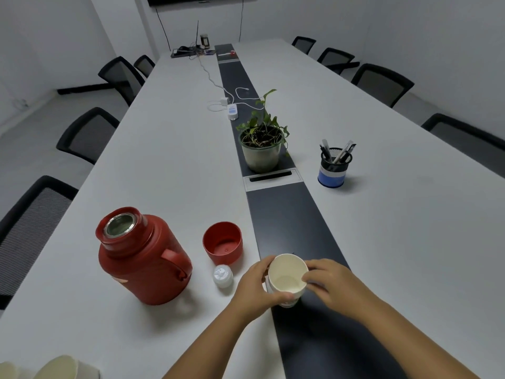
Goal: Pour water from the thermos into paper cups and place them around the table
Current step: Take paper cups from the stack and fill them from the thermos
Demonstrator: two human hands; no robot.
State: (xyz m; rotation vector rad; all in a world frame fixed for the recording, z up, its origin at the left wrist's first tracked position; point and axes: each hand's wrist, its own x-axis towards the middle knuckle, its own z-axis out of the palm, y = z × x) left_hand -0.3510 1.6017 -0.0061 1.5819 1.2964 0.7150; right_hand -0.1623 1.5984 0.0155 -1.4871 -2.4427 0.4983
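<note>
On the long white meeting table (169, 160) ringed by black mesh chairs, my round red plastic thermos (142, 258) stands open at near left, its red cup-lid (222, 243) and white stopper (223, 275) just beside it. My left hand (255, 288) and right hand (329, 283) both grip 1 white paper cup (287, 279) over the dark centre strip, so I judge pouring not yet done and every placing left. More pale paper cups (62, 369) are cut off at the near left edge, and I cannot tell whether the held cup holds water.

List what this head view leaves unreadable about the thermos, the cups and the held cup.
- Thermos: water level hidden; the mouth shows only glare.
- Spare cups: cut off by the bottom edge, count unclear.
- Paper cup: print on its wall covered by the left hand and right hand.
</note>
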